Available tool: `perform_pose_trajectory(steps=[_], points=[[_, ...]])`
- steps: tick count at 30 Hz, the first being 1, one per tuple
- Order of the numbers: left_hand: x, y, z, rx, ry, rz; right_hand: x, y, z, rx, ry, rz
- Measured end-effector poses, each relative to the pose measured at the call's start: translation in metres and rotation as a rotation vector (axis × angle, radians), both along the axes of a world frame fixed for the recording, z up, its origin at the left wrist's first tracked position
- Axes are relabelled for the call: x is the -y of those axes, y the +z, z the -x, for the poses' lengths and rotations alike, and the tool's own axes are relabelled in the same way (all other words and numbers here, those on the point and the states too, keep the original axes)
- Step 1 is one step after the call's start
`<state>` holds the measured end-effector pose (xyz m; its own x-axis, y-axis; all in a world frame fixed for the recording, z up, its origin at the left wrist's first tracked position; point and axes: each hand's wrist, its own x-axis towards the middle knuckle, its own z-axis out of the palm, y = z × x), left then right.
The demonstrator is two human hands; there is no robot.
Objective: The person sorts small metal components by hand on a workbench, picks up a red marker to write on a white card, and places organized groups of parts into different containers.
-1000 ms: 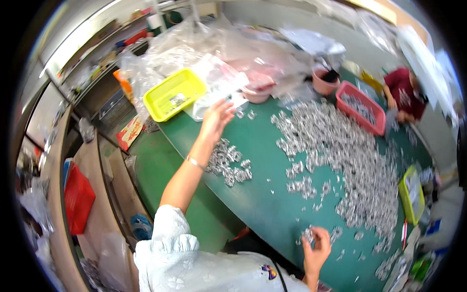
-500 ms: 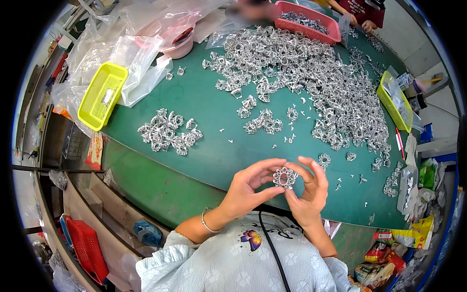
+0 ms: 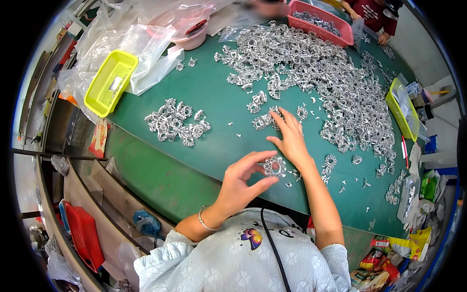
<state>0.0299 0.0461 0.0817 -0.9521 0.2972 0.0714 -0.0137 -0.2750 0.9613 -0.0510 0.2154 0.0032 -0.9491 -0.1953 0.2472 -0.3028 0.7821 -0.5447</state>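
A silver flower-shaped ring [image 3: 275,166] is held just above the near edge of the green table [image 3: 221,153], pinched between the thumb and fingertips of the left hand [image 3: 244,179], its open centre facing up. The right hand [image 3: 289,138] is stretched forward, fingers spread and thumb apart, at a small cluster [image 3: 261,121] of similar silver pieces; I cannot tell whether its fingertips touch them. Just right of that hand lies 1 loose piece [image 3: 302,113], with small metal scraps scattered nearby. A medium pile [image 3: 168,127] sits to the left, well apart from the large heap [image 3: 335,92] that covers much of the table's far and right side. Farther out, 2 yellow-green baskets stand at opposite sides: the left basket [image 3: 104,100] beside clear plastic bags [image 3: 112,29], the right basket [image 3: 400,114] near the table's edge. A pink basket [image 3: 318,32] of metal pieces stands behind the large heap, and beyond it, at the far right, is a person in a dark red shirt [image 3: 372,14].
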Motion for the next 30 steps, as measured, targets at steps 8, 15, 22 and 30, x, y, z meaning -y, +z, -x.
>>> perform_pose_trajectory(steps=[8, 15, 22, 30], points=[[0.066, -0.068, 0.044, -0.523, 0.533, 1.103, -0.017, 0.003, -0.036, 0.111, -0.218, 0.311], [0.051, -0.073, 0.049, -0.515, 0.749, 1.192, -0.041, 0.002, -0.052, 0.692, -0.183, 1.805], [0.0, -0.031, 0.028, -0.203, 0.055, 0.345, -0.016, 0.034, -0.077, 0.86, -0.093, 1.681], [-0.005, -0.033, 0.03, 0.294, -0.277, -0.225, -0.008, 0.054, -0.095, 0.694, -0.034, 1.518]])
